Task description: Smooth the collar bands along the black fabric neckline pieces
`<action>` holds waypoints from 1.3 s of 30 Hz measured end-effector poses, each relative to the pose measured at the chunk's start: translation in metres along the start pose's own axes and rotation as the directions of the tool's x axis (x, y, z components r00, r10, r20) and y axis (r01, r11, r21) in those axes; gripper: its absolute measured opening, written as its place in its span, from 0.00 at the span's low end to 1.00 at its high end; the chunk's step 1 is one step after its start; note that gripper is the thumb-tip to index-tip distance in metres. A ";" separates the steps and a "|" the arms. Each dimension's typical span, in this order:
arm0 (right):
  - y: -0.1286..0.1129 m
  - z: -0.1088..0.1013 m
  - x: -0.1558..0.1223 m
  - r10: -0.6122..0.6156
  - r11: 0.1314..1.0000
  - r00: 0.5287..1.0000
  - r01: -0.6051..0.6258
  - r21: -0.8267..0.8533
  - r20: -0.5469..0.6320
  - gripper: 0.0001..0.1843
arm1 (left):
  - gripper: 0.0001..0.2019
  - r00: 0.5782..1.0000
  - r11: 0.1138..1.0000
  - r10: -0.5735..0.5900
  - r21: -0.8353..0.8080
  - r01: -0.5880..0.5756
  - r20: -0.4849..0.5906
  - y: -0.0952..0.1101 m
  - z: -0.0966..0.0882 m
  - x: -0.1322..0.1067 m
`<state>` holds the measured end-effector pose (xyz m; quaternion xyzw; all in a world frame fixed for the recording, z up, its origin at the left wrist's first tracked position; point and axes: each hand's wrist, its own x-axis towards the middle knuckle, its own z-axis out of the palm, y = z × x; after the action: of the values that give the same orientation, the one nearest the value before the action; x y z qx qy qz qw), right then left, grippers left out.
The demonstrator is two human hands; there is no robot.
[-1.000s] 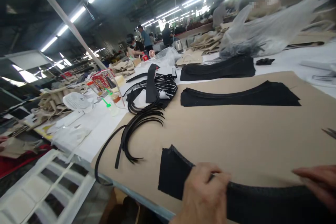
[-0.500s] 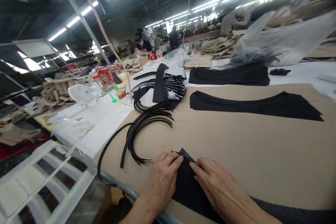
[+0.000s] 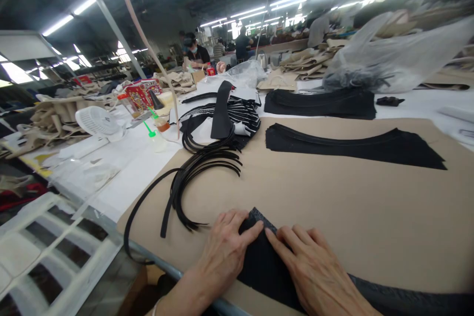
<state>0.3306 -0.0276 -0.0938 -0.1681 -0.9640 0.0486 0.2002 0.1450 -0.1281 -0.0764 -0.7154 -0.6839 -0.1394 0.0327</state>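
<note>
A black fabric piece [image 3: 266, 261] lies at the front edge of the table, with a narrow strip of its far edge folded over. My left hand [image 3: 227, 242] grips its top left corner, the thumb pressing on the cloth and the other fingers curled over the edge. Close beside it, my right hand [image 3: 309, 261] holds the folded edge down with the index fingertip, its fingers together. What lies under both palms is hidden. The fabric's long tail [image 3: 411, 294] runs out to the right past my wrist.
Black curved strips [image 3: 185, 182] lie left of my hands. Two stacks of black cut pieces [image 3: 344, 145] [image 3: 318, 103] lie further back on the brown sheet [image 3: 333, 192] and white table. Glue bottles [image 3: 157, 140], a white fan [image 3: 98, 121] and a plastic bag [image 3: 400, 54] stand around. A person [image 3: 198, 52] works behind.
The view has shifted slightly. My right index finger has moved a little along the folded edge, and my left thumb now lies straighter across the cloth. The fabric stays in place.
</note>
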 end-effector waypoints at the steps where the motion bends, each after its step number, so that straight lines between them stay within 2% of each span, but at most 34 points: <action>1: 0.000 -0.001 -0.002 0.006 1.000 1.000 -0.006 0.022 0.008 0.26 | 0.24 1.000 1.000 0.010 0.010 -0.010 0.003 -0.001 0.001 0.000; 7: 0.008 -0.017 -0.026 0.082 0.983 0.992 -0.065 0.172 -0.095 0.23 | 0.25 0.997 0.997 0.074 0.031 -0.074 0.010 -0.007 0.009 -0.003; 13: 0.012 -0.025 -0.040 0.074 0.991 0.990 -0.060 0.120 -0.120 0.25 | 0.26 0.996 0.996 0.091 0.021 -0.091 -0.005 -0.007 0.009 -0.005; 20: 0.010 -0.027 -0.041 0.055 0.997 0.994 -0.050 0.060 -0.094 0.24 | 0.26 0.997 0.997 0.081 0.009 -0.081 -0.002 -0.007 0.008 -0.003; 25: 0.009 -0.032 -0.038 0.082 0.991 0.994 -0.073 0.111 -0.071 0.20 | 0.25 0.997 0.997 0.077 -0.012 -0.077 -0.007 -0.007 0.009 -0.004; 28: 0.008 -0.033 -0.035 0.075 0.990 0.992 -0.063 0.124 -0.097 0.17 | 0.27 0.997 0.997 0.077 -0.006 -0.077 -0.005 -0.008 0.010 -0.005; 34: 0.004 -0.027 -0.033 0.045 0.992 0.992 -0.030 0.124 -0.114 0.20 | 0.26 0.995 0.995 0.098 0.001 -0.098 -0.020 -0.008 0.009 -0.004; 39: 0.006 -0.029 -0.033 0.045 0.992 0.993 -0.032 0.121 -0.105 0.18 | 0.25 0.995 0.995 0.098 -0.001 -0.098 -0.037 -0.008 0.009 -0.003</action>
<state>0.3724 -0.0326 -0.0803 -0.1767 -0.9437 0.1006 0.2608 0.1382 -0.1288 -0.0874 -0.7455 -0.6470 -0.1516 0.0511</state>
